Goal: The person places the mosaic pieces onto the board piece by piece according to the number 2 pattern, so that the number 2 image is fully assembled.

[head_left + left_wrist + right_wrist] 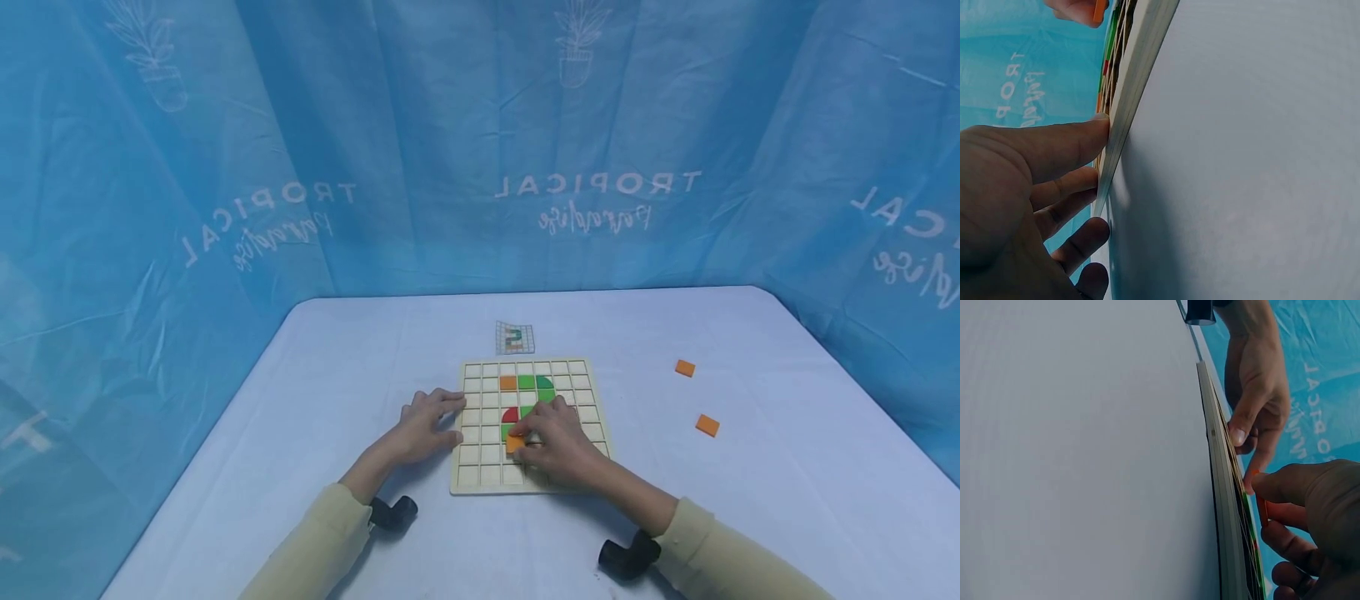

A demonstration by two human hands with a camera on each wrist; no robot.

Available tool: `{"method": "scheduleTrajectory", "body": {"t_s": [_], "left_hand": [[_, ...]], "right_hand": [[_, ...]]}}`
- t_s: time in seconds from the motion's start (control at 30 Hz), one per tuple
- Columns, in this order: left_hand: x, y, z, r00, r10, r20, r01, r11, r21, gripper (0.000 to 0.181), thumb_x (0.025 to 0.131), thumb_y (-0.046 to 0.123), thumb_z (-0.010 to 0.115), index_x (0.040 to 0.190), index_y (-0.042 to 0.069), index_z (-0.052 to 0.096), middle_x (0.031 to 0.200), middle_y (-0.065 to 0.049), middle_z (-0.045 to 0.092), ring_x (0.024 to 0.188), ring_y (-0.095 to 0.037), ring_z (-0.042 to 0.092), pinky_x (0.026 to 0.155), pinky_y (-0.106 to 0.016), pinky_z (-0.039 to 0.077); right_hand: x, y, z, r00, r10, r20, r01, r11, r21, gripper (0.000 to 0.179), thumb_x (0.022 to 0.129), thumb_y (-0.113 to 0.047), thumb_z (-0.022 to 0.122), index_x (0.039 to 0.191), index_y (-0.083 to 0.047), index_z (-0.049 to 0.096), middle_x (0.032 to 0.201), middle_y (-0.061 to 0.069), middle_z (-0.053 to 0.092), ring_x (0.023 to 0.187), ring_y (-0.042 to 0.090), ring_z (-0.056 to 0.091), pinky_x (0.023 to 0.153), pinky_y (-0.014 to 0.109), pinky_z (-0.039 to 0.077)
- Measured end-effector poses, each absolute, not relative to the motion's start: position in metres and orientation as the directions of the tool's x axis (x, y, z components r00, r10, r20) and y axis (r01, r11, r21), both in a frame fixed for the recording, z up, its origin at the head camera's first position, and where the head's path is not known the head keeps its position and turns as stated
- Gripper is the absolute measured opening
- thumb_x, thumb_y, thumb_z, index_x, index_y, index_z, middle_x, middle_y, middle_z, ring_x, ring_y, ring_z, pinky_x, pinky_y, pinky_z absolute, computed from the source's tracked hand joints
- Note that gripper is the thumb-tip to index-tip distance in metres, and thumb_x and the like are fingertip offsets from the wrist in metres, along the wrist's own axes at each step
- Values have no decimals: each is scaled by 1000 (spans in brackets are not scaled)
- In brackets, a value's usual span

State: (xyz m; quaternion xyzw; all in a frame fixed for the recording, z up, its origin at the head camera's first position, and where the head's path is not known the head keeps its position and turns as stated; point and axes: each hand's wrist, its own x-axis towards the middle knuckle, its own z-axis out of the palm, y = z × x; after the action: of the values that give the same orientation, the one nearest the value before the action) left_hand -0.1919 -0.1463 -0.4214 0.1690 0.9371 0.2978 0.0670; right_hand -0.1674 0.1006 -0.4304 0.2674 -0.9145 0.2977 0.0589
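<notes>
A wooden grid board (480, 477) lies in the middle of the table. My right hand (558, 442) pinches an orange square tile (515, 444) between thumb and fingers, low over the board's near rows. Beside it, a red quarter-round tile (510, 414) and several green tiles (526, 382) sit in the cells, partly covered by that hand. Farther back on the grid is another orange tile (508, 383). My left hand (423, 429) rests at the board's left edge, fingers extended; in the left wrist view its thumb (1066, 147) touches the board's rim.
Two loose orange tiles, a far one (685, 367) and a nearer one (707, 425), lie on the white tablecloth to the right. Behind the board is a small card (514, 338) printed with a coloured grid pattern. Blue curtains (480, 150) surround the table's back and sides.
</notes>
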Motion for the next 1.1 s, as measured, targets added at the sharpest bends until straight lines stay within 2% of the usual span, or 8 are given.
{"method": "scheduleTrajectory", "body": {"t_s": [0.3, 0.77, 1.1], "left_hand": [[-192, -146, -421, -930, 367, -20, 290, 766, 574, 55, 86, 19, 72, 137, 6, 53, 141, -6, 46, 131, -33, 32, 95, -51, 26], [-194, -147, -422, -934, 357, -26, 280, 774, 568, 55, 86, 20, 72, 137, 8, 54, 141, -4, 46, 121, -26, 37, 92, -47, 28], [-193, -146, -422, -934, 356, -25, 278, 770, 574, 55, 86, 19, 71, 137, 8, 54, 142, -4, 46, 127, -29, 34, 96, -51, 26]], "right_hand": [[-165, 95, -432, -858, -463, 224, -506, 681, -529, 23, 75, -19, 79, 98, -18, 76, 87, -8, 55, 85, 17, 36, 73, 37, 29], [-165, 94, -434, -842, -483, 241, -535, 694, -481, 25, 73, -21, 80, 97, -18, 76, 89, -8, 58, 83, 16, 36, 72, 35, 28], [-165, 96, -433, -851, -464, 247, -522, 692, -499, 25, 72, -18, 79, 96, -19, 76, 89, -9, 58, 85, 17, 37, 74, 36, 29]]}}
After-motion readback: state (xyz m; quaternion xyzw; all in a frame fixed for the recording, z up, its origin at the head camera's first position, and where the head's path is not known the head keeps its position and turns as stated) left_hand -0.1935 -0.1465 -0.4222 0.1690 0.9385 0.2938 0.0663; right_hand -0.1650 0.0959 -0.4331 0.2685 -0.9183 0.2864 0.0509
